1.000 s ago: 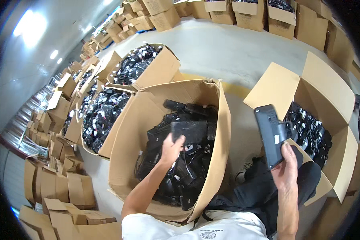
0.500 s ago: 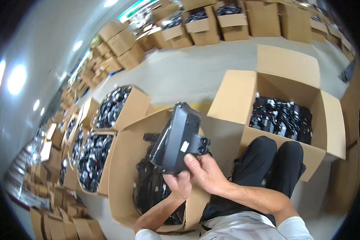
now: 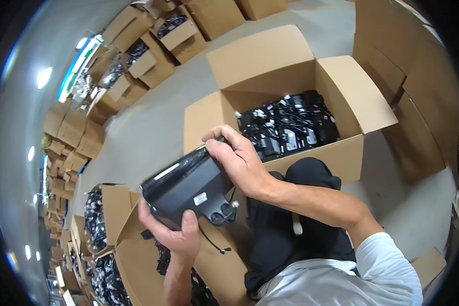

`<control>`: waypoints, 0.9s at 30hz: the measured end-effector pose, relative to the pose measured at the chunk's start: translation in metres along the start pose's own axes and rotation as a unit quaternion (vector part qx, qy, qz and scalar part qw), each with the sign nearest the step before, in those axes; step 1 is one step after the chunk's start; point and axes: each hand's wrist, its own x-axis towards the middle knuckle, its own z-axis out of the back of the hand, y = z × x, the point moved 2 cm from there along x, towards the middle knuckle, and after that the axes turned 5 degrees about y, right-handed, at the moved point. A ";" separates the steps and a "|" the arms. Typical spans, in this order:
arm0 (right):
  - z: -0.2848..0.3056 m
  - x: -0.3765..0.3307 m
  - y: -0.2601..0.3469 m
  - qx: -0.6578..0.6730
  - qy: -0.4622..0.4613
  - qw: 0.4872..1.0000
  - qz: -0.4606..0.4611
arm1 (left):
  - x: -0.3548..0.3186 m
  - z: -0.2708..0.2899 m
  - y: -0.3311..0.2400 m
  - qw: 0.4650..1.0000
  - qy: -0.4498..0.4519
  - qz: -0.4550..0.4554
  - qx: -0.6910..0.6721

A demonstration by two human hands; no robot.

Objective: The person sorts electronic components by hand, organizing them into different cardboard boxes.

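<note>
Between my two hands is a long black plastic device housing (image 3: pixel 191 186), tilted with its right end higher. One long side is glossy and rounded; the flatter face carries a small white label and a bracket with two round holes. A thin black cable (image 3: pixel 213 241) hangs below it, ending in a small plug. My left hand (image 3: pixel 176 234) grips the lower left end, thumb on the flat face. Over the upper right end, my right hand (image 3: pixel 242 166) is wrapped with bent fingers. The device is above the gap between two open cartons.
An open carton (image 3: pixel 319 162) beyond my knees holds rows of black devices with cables and white plugs. Another carton (image 3: pixel 140 262) at lower left holds more black parts. Filled cartons (image 3: pixel 116 199) stand farther left, others along the back, and tall cardboard (image 3: pixel 418 86) rises at right.
My view has swung toward the right carton. The housing has turned from nearly upright to slanting sideways, and my right hand has shifted from beside its bracket to its other end.
</note>
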 end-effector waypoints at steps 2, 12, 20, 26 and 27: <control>0.014 0.007 -0.008 0.008 -0.070 0.997 0.024 | 0.028 -0.026 0.007 0.978 -0.037 -0.174 0.106; 0.153 0.074 0.050 -0.209 0.014 0.970 0.126 | 0.127 -0.165 0.067 0.962 0.016 -0.055 -0.268; 0.280 0.092 0.042 -0.440 -0.070 0.893 -0.059 | 0.103 -0.287 0.124 0.884 0.448 0.114 -0.065; 0.431 0.017 -0.074 -0.512 0.125 0.630 -0.570 | 0.014 -0.319 0.187 0.741 0.661 -0.101 -0.056; 0.426 0.007 -0.095 -0.521 0.148 0.585 -0.604 | 0.006 -0.323 0.193 0.737 0.668 -0.094 -0.044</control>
